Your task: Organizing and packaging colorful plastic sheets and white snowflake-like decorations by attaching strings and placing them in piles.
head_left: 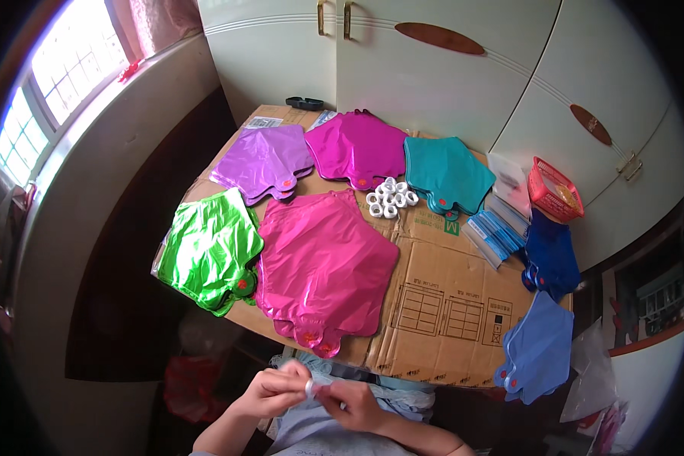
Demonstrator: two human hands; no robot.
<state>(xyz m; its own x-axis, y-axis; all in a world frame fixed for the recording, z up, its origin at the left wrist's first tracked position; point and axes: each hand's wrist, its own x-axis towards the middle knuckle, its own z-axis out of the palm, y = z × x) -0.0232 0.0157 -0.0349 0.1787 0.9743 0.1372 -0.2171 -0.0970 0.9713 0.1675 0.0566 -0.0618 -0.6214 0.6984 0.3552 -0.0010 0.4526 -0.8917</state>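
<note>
My left hand (275, 391) and my right hand (353, 404) meet close to my body, below the table's near edge. Between their fingertips they pinch a small white ring-shaped roll (310, 389). Just above them lies a stack of pink star-shaped foil balloons (323, 266) on a cardboard-covered table (441, 304). A cluster of several small white rolls (391, 197) sits in the middle of the table, out of reach of both hands.
Flat foil balloon stacks ring the table: green (209, 249), purple (264, 161), magenta (357, 146), teal (444, 173), dark blue (552, 257), light blue (538, 348). Clear packets (496, 232) and a red basket (555, 190) lie at right. White cupboards stand behind, a window at left.
</note>
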